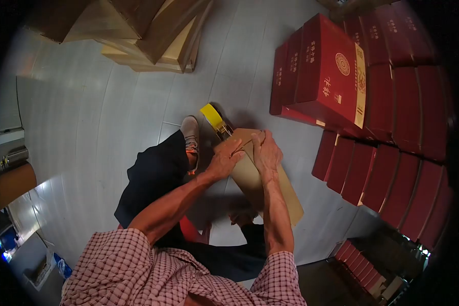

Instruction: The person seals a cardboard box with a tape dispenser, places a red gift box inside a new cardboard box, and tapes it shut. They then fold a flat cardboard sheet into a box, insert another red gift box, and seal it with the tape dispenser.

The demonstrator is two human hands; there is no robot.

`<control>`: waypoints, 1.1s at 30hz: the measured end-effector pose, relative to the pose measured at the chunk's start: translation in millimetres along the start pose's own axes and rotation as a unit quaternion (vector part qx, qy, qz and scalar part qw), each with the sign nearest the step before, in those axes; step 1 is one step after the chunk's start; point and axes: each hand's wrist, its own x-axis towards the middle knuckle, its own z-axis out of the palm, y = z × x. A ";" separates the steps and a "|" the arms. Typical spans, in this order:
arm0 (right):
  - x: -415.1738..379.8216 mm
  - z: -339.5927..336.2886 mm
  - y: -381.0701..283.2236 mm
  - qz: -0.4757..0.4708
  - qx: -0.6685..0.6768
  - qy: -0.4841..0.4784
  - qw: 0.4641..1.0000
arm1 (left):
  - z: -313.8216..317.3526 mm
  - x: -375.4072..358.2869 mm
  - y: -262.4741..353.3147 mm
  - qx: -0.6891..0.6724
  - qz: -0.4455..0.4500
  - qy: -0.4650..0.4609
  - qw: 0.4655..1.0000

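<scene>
- Apparently, the cardboard box (289,196) is just beside the yellow tape dispenser (212,116), one end toward it.
- At this dispenser-side end, the right hand (223,163) and the left hand (268,153) hold the flaps, fingers half closed.
- I think the box is light and quite stiff, not slippery, but its flaps can bend; better to take it by both long sides, away from the dispenser.

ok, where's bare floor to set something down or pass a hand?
Widest: floor left of the trousers, below the cardboard stack. Another strip runs between that stack and the red boxes, beyond the tape.
Crowded: around the left hand and right hand, with carton, tape and shoe close together.
</scene>
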 end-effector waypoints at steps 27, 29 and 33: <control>-59.3 -20.0 -10.4 -0.233 -0.101 -0.028 0.967 | 5.5 -1.1 5.9 -0.065 0.083 0.062 0.992; -61.4 -14.8 -9.9 -0.233 -0.100 -0.022 0.967 | 6.2 -0.1 5.9 -0.055 0.083 0.072 0.992; -65.5 -2.4 -5.4 -0.229 -0.094 0.005 0.969 | 8.7 -0.3 9.1 -0.062 0.080 0.078 0.992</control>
